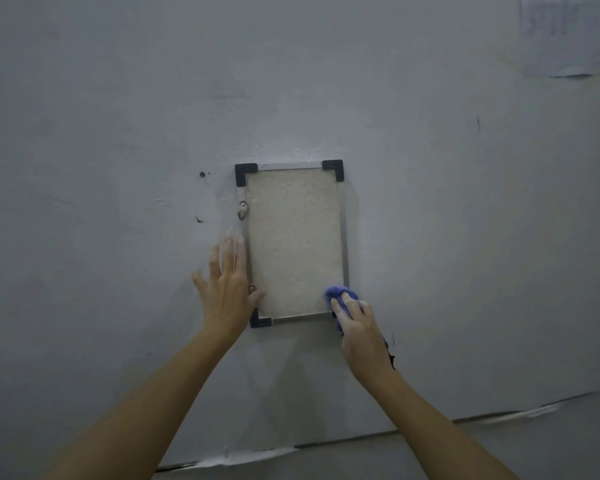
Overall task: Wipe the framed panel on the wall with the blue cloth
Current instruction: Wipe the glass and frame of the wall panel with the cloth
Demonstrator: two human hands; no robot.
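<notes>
So here's where I'm at: my right hand [357, 320] has the blue cloth [338, 295] bunched under its fingers [347, 301], curled and pressing it against the bottom right corner of the framed panel [293, 242]. A bit of cloth pokes out just above the fingertips. My left hand [227, 289] is open, fingers spread flat on the wall [118, 133], thumb touching the panel's left edge, holding nothing, I'd guess just bracing.

What matters for the next swipe: nearly the whole panel lies up and to the left of the cloth fingers, and its long axis runs straight up the wall. So long up-and-down strokes make more sense to me than short sideways ones. The right hand is the one on the job. The left sits just beside the lower left edge, near a small clip [252, 289], so I'd watch that when sweeping across.
</notes>
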